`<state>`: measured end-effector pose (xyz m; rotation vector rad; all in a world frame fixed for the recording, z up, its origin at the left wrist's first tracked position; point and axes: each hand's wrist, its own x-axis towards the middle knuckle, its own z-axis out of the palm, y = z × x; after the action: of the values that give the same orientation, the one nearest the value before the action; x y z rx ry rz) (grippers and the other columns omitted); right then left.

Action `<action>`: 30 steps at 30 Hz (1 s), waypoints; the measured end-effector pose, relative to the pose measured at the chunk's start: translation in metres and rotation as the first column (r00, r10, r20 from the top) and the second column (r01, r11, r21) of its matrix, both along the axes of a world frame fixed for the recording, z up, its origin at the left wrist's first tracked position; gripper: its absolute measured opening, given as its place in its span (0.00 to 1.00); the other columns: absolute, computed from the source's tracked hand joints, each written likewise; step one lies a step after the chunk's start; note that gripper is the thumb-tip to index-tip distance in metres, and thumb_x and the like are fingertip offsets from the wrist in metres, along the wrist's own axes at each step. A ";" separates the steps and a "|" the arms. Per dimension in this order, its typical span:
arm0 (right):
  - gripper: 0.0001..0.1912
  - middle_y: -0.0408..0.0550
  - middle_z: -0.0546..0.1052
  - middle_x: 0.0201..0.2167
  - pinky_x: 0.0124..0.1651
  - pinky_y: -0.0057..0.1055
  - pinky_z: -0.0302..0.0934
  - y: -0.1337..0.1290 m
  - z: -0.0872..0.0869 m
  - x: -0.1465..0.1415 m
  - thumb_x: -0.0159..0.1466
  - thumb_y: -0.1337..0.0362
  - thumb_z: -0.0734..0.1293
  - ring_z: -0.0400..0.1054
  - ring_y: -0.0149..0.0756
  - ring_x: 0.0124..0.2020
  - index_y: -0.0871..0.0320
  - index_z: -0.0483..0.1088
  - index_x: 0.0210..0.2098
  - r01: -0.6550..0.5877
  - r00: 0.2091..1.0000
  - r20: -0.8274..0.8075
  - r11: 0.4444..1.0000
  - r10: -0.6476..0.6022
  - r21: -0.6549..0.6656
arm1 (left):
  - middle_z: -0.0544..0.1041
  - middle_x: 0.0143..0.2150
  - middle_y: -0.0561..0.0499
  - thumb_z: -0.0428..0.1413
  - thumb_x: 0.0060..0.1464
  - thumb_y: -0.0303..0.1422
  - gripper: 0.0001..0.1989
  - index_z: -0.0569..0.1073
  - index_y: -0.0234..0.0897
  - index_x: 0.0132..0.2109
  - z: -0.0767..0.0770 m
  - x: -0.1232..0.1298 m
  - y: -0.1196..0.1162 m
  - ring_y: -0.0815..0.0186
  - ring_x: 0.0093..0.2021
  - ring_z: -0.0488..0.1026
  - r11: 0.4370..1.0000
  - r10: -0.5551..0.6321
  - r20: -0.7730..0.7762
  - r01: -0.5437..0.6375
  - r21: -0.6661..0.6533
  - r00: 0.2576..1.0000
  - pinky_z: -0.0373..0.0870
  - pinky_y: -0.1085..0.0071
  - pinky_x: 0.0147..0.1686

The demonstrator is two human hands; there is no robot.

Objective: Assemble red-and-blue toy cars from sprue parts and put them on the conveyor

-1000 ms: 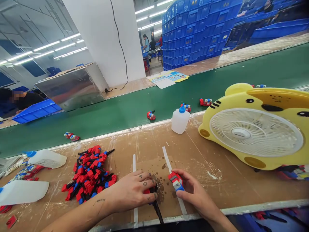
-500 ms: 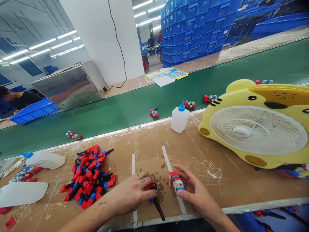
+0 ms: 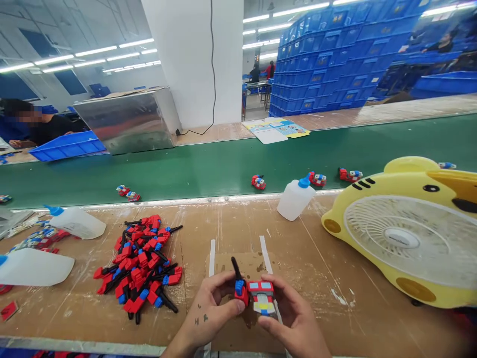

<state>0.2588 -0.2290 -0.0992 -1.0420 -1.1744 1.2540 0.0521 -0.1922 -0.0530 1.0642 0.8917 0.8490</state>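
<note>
My left hand [image 3: 210, 311] is closed on a small red and blue piece [image 3: 241, 292] whose black rod points up and away. In my right hand [image 3: 292, 315] is a red, white and grey toy body [image 3: 262, 297] with light blue windows, pinched between thumb and fingers. The two parts are side by side, close together, over a wet-spotted cardboard patch [image 3: 231, 263] between two white tape strips. To the left lies a heap of red, blue and black pieces [image 3: 139, 268].
A green conveyor belt [image 3: 186, 171] carries several small toys. White bottles [image 3: 296, 200] stand or lie on the table [image 3: 298, 258]. A yellow fan [image 3: 395, 233] is at the right. Behind are stacked blue crates [image 3: 324, 64], a metal box [image 3: 126, 119] and a person [image 3: 48, 124] at left.
My left hand has turned its piece so the black rod points away instead of toward me. Both hands are closer together, and the toy body has turned. The camera view has shifted.
</note>
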 end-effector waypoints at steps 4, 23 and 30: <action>0.27 0.53 0.77 0.50 0.51 0.41 0.70 0.008 0.004 -0.006 0.58 0.63 0.75 0.74 0.50 0.49 0.50 0.69 0.56 0.070 0.893 0.394 0.933 -0.217 0.353 | 0.79 0.49 0.39 0.67 0.49 0.38 0.22 0.78 0.33 0.50 -0.004 0.012 -0.001 0.52 0.51 0.76 0.992 0.125 0.092 -0.123 -0.032 0.988 0.70 0.60 0.53; 0.27 0.55 0.73 0.47 0.50 0.52 0.67 0.093 -0.031 -0.009 0.66 0.54 0.67 0.69 0.51 0.48 0.54 0.58 0.61 0.084 0.644 0.619 0.845 -0.450 0.528 | 0.75 0.47 0.46 0.64 0.53 0.35 0.21 0.70 0.33 0.52 0.060 0.081 0.290 0.60 0.45 0.74 0.865 0.210 -0.909 0.365 0.344 0.361 0.72 0.63 0.45; 0.16 0.48 0.75 0.33 0.39 0.43 0.69 0.107 -0.048 -0.007 0.65 0.53 0.67 0.72 0.46 0.34 0.53 0.68 0.50 0.074 0.728 0.552 0.848 -0.406 0.525 | 0.74 0.51 0.45 0.57 0.62 0.37 0.15 0.72 0.35 0.53 0.036 0.102 0.354 0.60 0.48 0.75 0.865 -0.012 -0.998 0.501 0.022 0.065 0.74 0.58 0.46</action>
<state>0.2515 -0.1217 -0.1470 -1.2406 -1.6913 0.3206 0.1544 0.1616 -0.0167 2.1912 1.6103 -0.2696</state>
